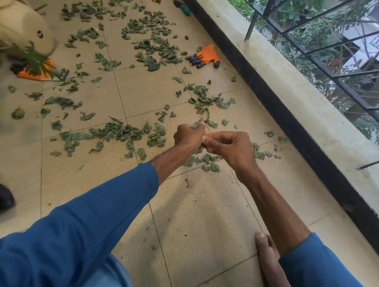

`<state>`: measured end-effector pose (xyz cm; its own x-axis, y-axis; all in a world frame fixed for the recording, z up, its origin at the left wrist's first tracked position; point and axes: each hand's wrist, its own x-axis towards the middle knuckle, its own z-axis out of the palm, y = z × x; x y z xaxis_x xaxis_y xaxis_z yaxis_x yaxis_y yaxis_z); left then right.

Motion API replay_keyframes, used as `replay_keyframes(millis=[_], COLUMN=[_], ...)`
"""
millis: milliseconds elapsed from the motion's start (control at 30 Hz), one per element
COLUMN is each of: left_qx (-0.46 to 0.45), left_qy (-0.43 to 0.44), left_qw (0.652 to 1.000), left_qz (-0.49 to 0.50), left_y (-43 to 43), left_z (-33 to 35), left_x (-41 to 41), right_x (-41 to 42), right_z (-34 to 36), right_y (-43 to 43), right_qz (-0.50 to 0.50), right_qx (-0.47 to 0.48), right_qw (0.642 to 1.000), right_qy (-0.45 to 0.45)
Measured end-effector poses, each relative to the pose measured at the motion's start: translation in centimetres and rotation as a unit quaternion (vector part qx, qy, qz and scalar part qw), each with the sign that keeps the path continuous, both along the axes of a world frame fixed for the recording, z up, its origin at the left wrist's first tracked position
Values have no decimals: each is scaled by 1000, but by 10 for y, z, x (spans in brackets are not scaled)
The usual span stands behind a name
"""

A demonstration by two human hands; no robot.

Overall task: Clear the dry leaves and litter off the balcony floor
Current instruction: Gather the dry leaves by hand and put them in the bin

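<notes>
Balcony, L to R: a beige watering can (19,27) and an orange glove (34,72) sit at far L. Dry leaves (119,133) litter the tiled floor (197,207) across the middle. Person's left hand (189,135) has fingers curled tight round a clump of leaves, bits poking out top. Right hand (227,146) touches it, fingertips bunched together, pinching leaf bits. Second orange glove (206,57) lies near the ledge (290,97) at R.

Two orange gloves are counted: one glove (31,74) just beside the one tan watering can (19,27), the other glove (207,56) well apart from it. Two hands, the left hand (188,137) and the right hand (229,148), and one bare foot (266,252) are counted. The leaves (117,133) are too many to be counted.
</notes>
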<state>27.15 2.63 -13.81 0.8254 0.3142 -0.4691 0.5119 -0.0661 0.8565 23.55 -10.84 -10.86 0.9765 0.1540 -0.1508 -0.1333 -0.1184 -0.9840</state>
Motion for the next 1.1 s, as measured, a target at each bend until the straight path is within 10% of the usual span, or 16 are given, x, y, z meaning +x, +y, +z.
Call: replay_keyframes(millis=[433, 600, 833, 1100], left_qx=[-29, -12, -15, -17], left_qy=[40, 32, 39, 29], left_qw=[999, 999, 997, 995], left_qz=[-14, -24, -59, -89], left_y=[17, 33, 35, 36], left_z=[1, -4, -4, 1], left_x=[-7, -10, -18, -21], right_x=[21, 17, 10, 13], right_z=[-30, -93, -144, -141], right_y=[-25, -51, -23, -43], right_qz=[30, -5, -6, -54], right_qx=[-45, -303, -419, -339], right_qw=[997, 953, 908, 935], right_qy=[51, 23, 20, 89])
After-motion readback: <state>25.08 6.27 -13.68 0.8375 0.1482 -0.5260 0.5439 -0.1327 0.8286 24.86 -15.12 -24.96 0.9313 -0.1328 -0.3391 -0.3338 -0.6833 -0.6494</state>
